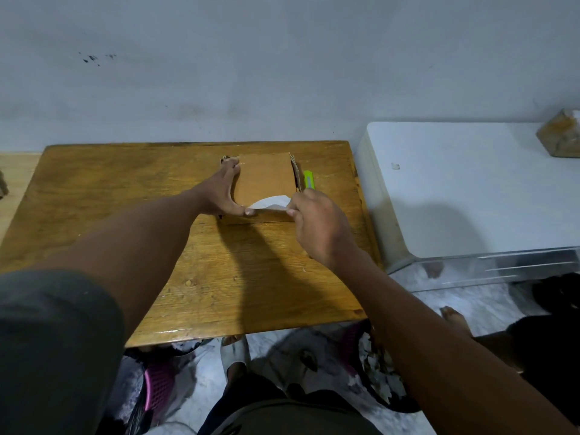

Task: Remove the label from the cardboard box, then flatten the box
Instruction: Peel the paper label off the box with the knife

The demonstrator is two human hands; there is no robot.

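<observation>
A small brown cardboard box (266, 178) lies on the far middle of the wooden table (125, 189). A white label (270, 203) curls up from the box's near edge, partly peeled. My left hand (224, 191) presses on the box's left side, fingers spread along its edge and thumb at the near corner. My right hand (317, 224) pinches the lifted right end of the label between thumb and fingers.
A green utility knife (308, 179) lies just right of the box. A white surface (464, 183) stands to the right with a brown block (560, 135) on its far corner. Below the table's near edge are purple baskets (158, 381), bags and feet.
</observation>
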